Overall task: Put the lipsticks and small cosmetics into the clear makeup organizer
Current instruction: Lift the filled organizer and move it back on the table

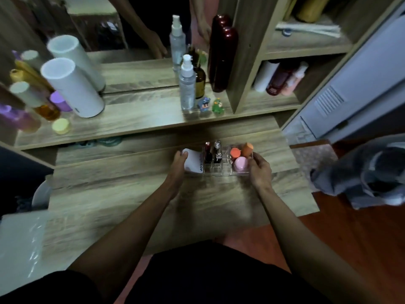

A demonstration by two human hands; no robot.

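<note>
Single head view — high, looking forward and down, vanity desk (122, 194) near

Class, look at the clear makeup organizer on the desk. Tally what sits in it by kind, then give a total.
Lipsticks: 2
Makeup sponges: 3
White compact: 1
Total: 6

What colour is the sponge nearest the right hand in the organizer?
Pink, best seen in the head view, beside the right hand.

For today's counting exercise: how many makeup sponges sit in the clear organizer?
3, all at its right end: two orange sponges at the back, one pink sponge in front.
</note>
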